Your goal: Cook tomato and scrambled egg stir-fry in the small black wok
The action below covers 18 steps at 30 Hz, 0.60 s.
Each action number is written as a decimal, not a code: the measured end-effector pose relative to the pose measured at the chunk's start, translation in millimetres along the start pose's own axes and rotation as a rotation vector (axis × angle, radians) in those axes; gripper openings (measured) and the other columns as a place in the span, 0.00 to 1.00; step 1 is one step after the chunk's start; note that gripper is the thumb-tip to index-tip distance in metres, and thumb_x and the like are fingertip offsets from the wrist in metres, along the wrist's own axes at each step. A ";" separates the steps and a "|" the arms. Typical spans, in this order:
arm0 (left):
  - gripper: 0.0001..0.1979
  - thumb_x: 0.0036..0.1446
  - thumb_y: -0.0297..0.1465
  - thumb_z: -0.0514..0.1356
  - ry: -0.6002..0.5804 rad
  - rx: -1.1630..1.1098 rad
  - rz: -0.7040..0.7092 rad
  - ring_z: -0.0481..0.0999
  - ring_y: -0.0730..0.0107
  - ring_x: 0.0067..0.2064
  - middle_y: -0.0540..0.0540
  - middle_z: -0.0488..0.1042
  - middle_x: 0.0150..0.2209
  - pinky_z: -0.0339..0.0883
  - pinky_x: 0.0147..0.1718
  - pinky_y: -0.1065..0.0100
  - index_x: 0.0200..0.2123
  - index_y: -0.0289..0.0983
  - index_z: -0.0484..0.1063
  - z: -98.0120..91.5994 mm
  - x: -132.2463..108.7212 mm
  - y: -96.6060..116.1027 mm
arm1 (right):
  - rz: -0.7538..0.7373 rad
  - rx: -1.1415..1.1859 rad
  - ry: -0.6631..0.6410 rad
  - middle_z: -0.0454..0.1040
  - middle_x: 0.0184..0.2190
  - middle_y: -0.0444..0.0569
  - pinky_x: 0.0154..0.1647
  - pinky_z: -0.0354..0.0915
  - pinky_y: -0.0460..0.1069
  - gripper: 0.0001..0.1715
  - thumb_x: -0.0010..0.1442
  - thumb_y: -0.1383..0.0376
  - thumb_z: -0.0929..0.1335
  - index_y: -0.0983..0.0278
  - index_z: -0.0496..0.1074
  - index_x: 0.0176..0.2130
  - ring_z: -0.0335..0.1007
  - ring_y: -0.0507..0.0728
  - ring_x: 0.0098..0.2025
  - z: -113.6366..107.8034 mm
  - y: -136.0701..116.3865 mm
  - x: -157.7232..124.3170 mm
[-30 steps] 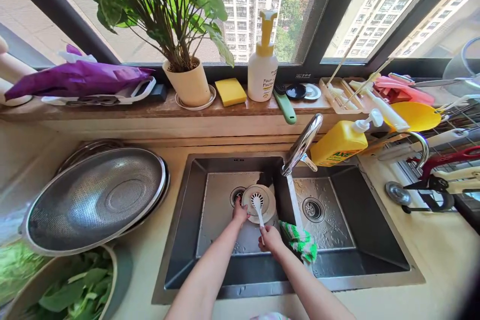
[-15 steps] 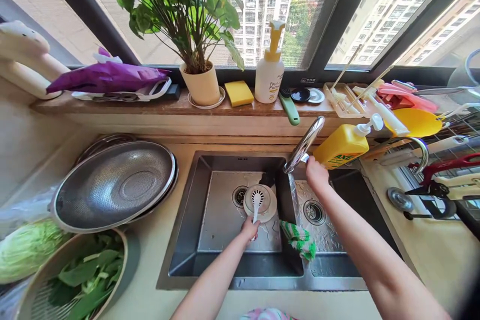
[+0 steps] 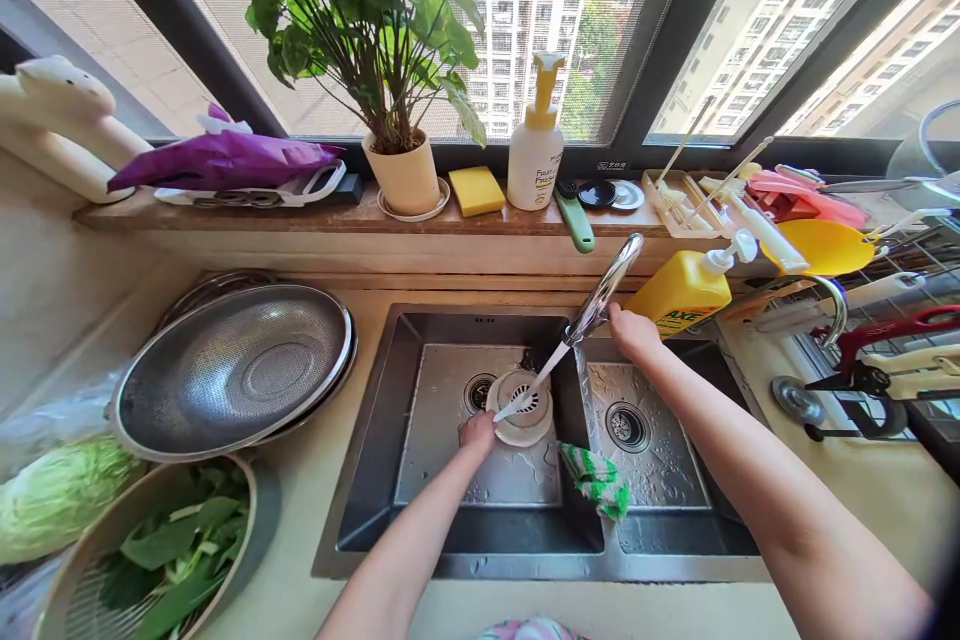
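The left hand (image 3: 478,432) pinches the handle of a white slotted spoon (image 3: 525,403) as water from the chrome tap (image 3: 606,285) strikes it, just in front and to the left of the tap. The right hand (image 3: 632,332), fingers curled, reaches to the tap's right side, where a lever would sit; the hand hides that spot, so whether it grips anything cannot be told. The spoon's slotted head hangs over a pale round dish (image 3: 517,435) (one piece or a stack, hard to say) in the sink basin left of the tap.

The step in hand appears to be rinsing the spoon. The next move seems to call for the left hand to keep hold and turn the head so both faces meet the stream, and for the right hand to stay near the tap to govern the flow.

On the tap's near side, a green-and-white cloth (image 3: 596,480) drapes over the sink's divider. Just right of the tap stands a yellow pump bottle (image 3: 686,285). Well to the tap's left, a metal strainer (image 3: 232,360) rests on the worktop (image 3: 300,500), with a basket of leafy greens (image 3: 180,540) nearer the person.
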State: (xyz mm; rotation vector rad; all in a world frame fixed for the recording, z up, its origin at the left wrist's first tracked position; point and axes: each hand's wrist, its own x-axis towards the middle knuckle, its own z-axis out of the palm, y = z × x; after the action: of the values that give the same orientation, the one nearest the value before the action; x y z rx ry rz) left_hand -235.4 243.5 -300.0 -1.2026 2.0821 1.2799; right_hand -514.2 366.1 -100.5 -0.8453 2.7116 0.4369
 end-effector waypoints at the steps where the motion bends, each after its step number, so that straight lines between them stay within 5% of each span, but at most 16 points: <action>1: 0.13 0.61 0.35 0.59 0.003 0.017 0.009 0.70 0.58 0.54 0.42 0.71 0.53 0.64 0.54 0.49 0.47 0.36 0.72 -3.1 1.7 0.8 | 0.002 -0.002 0.003 0.76 0.44 0.65 0.41 0.67 0.53 0.18 0.66 0.72 0.54 0.70 0.62 0.52 0.75 0.64 0.47 0.5 -0.3 -0.1; 18: 0.15 0.60 0.35 0.60 -0.043 -0.086 0.093 0.70 0.57 0.55 0.42 0.70 0.54 0.64 0.54 0.48 0.49 0.37 0.71 -13.7 11.2 8.2 | 0.044 -0.018 0.082 0.75 0.44 0.68 0.39 0.67 0.53 0.19 0.66 0.72 0.53 0.72 0.63 0.52 0.75 0.66 0.47 0.4 -9.0 -8.8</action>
State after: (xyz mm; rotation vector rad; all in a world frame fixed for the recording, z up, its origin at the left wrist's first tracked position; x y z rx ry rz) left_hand -247.2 228.3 -297.0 -1.1149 2.0926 1.4380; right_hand -501.8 363.6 -99.7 -0.8273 2.8102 0.4457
